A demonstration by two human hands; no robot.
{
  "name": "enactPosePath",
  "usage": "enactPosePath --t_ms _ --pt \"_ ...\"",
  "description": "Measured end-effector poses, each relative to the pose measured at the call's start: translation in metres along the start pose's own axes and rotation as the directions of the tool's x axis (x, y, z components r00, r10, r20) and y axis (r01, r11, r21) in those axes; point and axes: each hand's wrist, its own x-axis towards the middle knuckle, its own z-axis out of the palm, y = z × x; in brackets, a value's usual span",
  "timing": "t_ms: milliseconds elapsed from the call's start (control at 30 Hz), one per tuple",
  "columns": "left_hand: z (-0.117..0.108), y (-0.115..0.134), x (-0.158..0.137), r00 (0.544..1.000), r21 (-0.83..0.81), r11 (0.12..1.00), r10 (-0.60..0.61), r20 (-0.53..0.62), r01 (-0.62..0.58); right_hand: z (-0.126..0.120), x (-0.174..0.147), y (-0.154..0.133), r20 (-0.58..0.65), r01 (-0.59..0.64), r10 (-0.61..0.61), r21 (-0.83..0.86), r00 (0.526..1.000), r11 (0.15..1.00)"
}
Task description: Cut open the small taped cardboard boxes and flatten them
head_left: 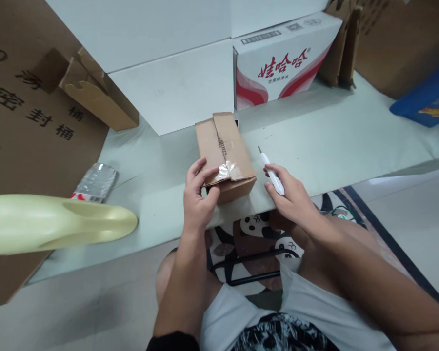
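A small brown cardboard box (237, 148) lies on the pale green tablecloth near the table's front edge. Its top flaps meet along a seam, with clear tape (229, 169) wrinkled at the near end. My left hand (200, 197) grips the near left corner, fingers on top and thumb against the near side. To the right of the box, my right hand (290, 192) is closed around a white utility knife (277, 184). Its thin tip points up and away, apart from the box. A dark-edged object behind the box is mostly hidden.
White cartons (175, 87) and a red-and-white water carton (278, 68) stand behind. A large brown carton (18, 131), a smooth pale yellow object (62, 219) and a clear plastic package (97, 183) are left. A blue container (428, 102) is at right.
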Motion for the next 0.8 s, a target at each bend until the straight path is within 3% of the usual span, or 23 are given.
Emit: enactPosePath --t_ms 67,167,267,367,533,800 --pt "0.002 0.003 -0.002 0.998 0.056 0.998 0.003 -0.056 0.000 -0.002 -0.004 -0.004 -0.129 0.099 -0.092 0.046 0.987 0.994" --pt "0.008 0.003 -0.006 0.987 0.122 0.985 0.130 -0.097 -0.118 -0.005 -0.014 -0.016 -0.322 0.305 -0.258 0.105 0.911 0.947" --pt "0.016 0.001 -0.010 0.946 0.144 0.946 0.305 -0.107 -0.289 -0.003 -0.021 -0.037 -0.294 0.433 -0.383 0.125 0.876 0.893" --pt "0.024 0.000 -0.013 0.911 0.168 0.918 0.384 -0.150 -0.360 0.001 -0.023 -0.054 -0.182 0.461 -0.451 0.013 0.874 0.887" --pt "0.031 -0.001 -0.015 0.894 0.171 0.916 0.395 -0.212 -0.364 0.004 -0.023 -0.060 -0.127 0.506 -0.512 -0.079 0.850 0.859" --pt "0.034 0.001 -0.015 0.891 0.159 0.923 0.380 -0.247 -0.350 0.003 -0.025 -0.061 -0.229 0.403 -0.404 -0.052 0.886 0.914"
